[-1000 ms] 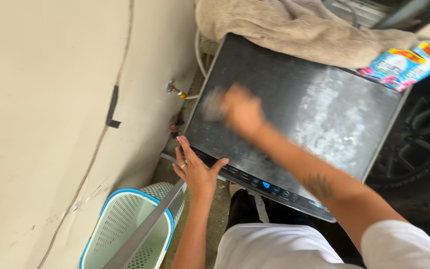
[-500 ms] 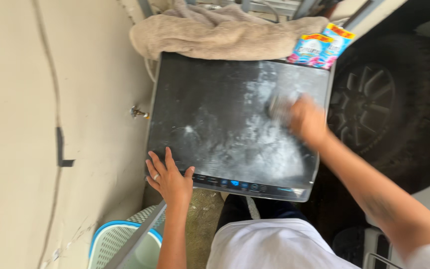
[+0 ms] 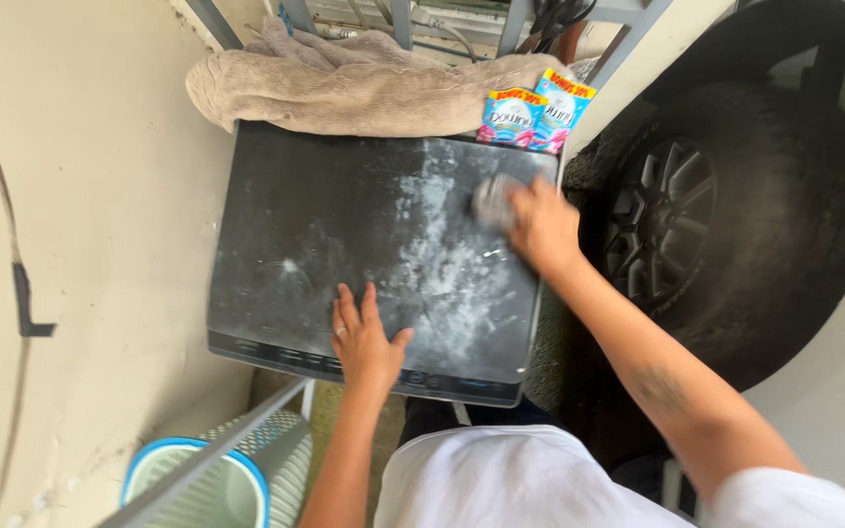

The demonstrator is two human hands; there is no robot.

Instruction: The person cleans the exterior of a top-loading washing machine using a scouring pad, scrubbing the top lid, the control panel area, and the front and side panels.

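We are seeing a dark, smooth, slightly glossy washing-machine lid in the middle of the frame, dulled by chalky white smears. A greyish, soft-looking cloth is showing blurred under the right hand. At the top, a beige towel is looking nubby and matt beside glossy plastic sachets. The tyre at right is looking matt rubber.

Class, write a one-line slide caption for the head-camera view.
Right hand rubs a grey pad over the sudsy dark washer lid; left hand lies flat.
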